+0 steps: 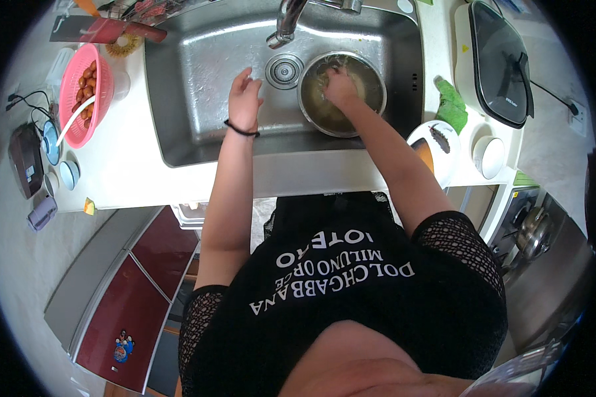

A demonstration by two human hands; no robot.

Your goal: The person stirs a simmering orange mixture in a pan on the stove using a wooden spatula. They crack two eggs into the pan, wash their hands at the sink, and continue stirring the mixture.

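A round metal bowl (341, 130) of cloudy liquid stands in the right part of the stainless steel sink (218, 79), beside the drain strainer (284, 71). My right hand (340, 87) dips into the bowl; its fingertips are at some dark and pale bits in the liquid, and whether they grip anything is hard to tell. Over the left half of the sink my left hand (246, 97) is raised with its fingers apart and holds nothing; a black band is on its wrist. The faucet (284, 30) reaches over the sink from the back.
On the left counter are a pink basket (110, 87) of small brown-red round items, a cleaver (109, 31) and small bowls (69, 174). To the right sit a white plate (449, 149), a green cloth (451, 106), a white bowl (489, 157) and a lidded appliance (499, 64).
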